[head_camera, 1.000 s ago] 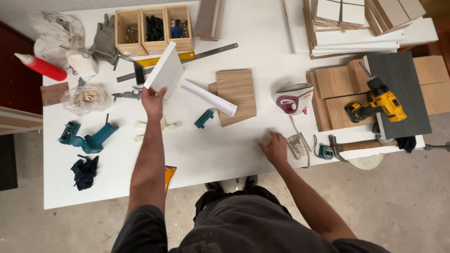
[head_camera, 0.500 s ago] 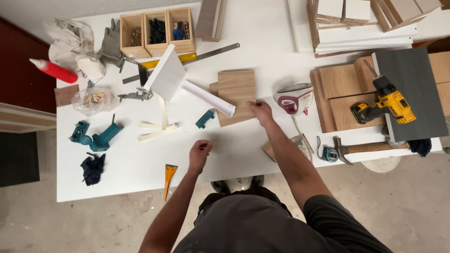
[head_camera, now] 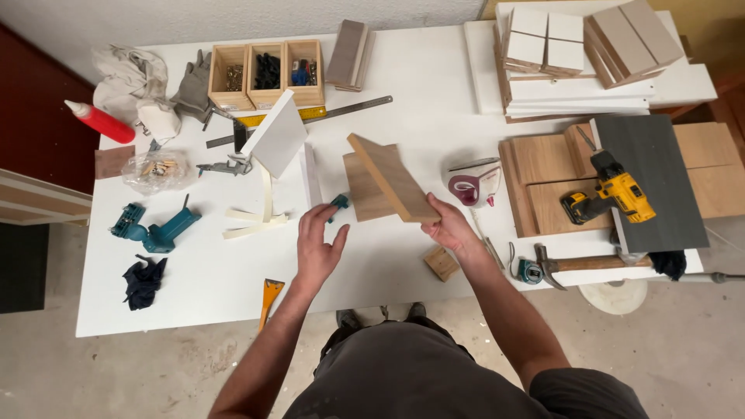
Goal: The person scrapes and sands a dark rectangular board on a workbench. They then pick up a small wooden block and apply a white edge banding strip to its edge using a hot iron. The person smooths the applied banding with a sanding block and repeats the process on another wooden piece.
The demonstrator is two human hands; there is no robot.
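Note:
My right hand (head_camera: 448, 227) grips the near end of a wooden board (head_camera: 394, 177) and holds it tilted above a second wooden board (head_camera: 362, 188) lying flat on the white table (head_camera: 202, 279). My left hand (head_camera: 317, 247) hovers open over the table, fingers spread, just below a small teal clamp (head_camera: 337, 203). A white panel (head_camera: 276, 133) stands propped at an angle to the left, beside a narrow white strip (head_camera: 310, 174). A small wooden block (head_camera: 441, 263) lies near my right wrist.
A wooden box (head_camera: 267, 74) of small parts, a metal ruler (head_camera: 334, 114), a red bottle (head_camera: 99, 121), a teal clamp tool (head_camera: 159, 231), an orange scraper (head_camera: 271, 295), a tape dispenser (head_camera: 473, 186), a hammer (head_camera: 574, 262) and a yellow drill (head_camera: 613, 195) on stacked boards (head_camera: 543, 167) surround the work.
My right hand moved up from the table's front edge, took the top wooden board and lifted it tilted. My left hand let go of the white panel and drew back toward me.

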